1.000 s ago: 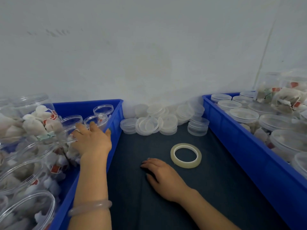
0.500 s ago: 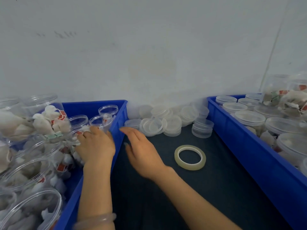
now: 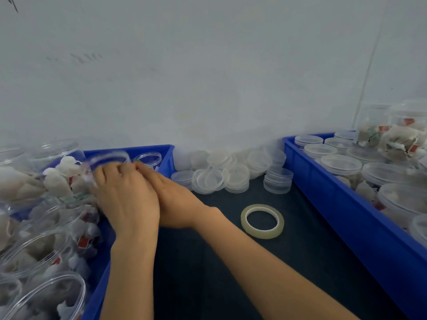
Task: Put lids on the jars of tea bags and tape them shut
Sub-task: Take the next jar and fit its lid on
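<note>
An open clear jar of tea bags [image 3: 107, 159], blurred by motion, sits raised at the back of the left blue bin [image 3: 169, 158]. My left hand [image 3: 124, 197] grips it from the near side, fingers curled over its body. Reaching across the bin's edge, my right hand [image 3: 178, 199] holds the jar's right side, its fingertips meeting those of the left. Loose clear lids [image 3: 210, 180] lie in stacks at the back of the dark mat. A roll of clear tape [image 3: 262, 221] lies flat on the mat, to the right of both hands.
Several open jars of tea bags [image 3: 39, 250] fill the left bin. The right blue bin [image 3: 346, 211] holds several lidded jars [image 3: 340, 165], with more stacked on top. A white wall stands close behind. The dark mat [image 3: 231, 273] lies between the bins.
My right hand left the mat and moved left and forward to the jar in the left bin. The left hand shifted its grip and the jar rose a little.
</note>
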### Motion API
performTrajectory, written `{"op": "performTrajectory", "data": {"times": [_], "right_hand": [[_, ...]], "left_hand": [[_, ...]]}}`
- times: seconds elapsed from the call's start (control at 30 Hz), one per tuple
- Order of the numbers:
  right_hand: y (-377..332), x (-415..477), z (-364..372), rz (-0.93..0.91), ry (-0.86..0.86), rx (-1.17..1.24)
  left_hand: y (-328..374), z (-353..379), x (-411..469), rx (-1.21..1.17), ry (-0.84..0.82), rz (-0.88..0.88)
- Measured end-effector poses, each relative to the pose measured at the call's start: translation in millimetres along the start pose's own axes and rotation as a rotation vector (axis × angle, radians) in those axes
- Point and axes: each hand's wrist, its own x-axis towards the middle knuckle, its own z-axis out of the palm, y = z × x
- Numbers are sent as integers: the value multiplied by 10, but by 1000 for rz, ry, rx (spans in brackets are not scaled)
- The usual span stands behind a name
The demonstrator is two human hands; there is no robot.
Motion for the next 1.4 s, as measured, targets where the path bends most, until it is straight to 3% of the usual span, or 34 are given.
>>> {"op": "performTrajectory", "data": {"times": [0.1,0.2,0.27,0.33,0.5,0.6,0.7,0.73,0.87,0.93,1.0,1.1,1.23,1.4], "right_hand": [[-19,-148,-91,-50,207,156],[16,-315,-178,-78,430,148],[106,-495,-198,100,433,135],[269,-726,-175,282,399,180],[532,-1219,-57,341,466,379],[622,-1381,-118,324,345,448],[839,-1529,-375,301,124,243],[933,-1566,-474,323,128,164],[1434,-1600,-872,573,424,-137],[1699,-1571,-1071,747,385,-320],[1886,-1554,-1212,812,278,-352],[1962,-1502,-1240,813,183,-436],[1965,-1483,-1146,811,345,-620],[1964,-1550,-1118,821,186,-766]], "left_hand": [[179,-66,-28,-33,132,240],[389,-83,-212,-142,142,324],[496,-31,-372,-253,104,364],[552,101,-507,-326,-20,361],[492,530,-640,-351,-199,444],[434,742,-605,-685,-476,343],[389,871,-602,-859,-537,304],[385,890,-616,-890,-516,303],[393,917,-683,-961,-489,299],[398,920,-701,-987,-492,294],[401,920,-719,-998,-491,302],[407,914,-738,-1007,-493,298],[407,890,-759,-1020,-490,276],[409,856,-787,-1028,-498,289]]}}
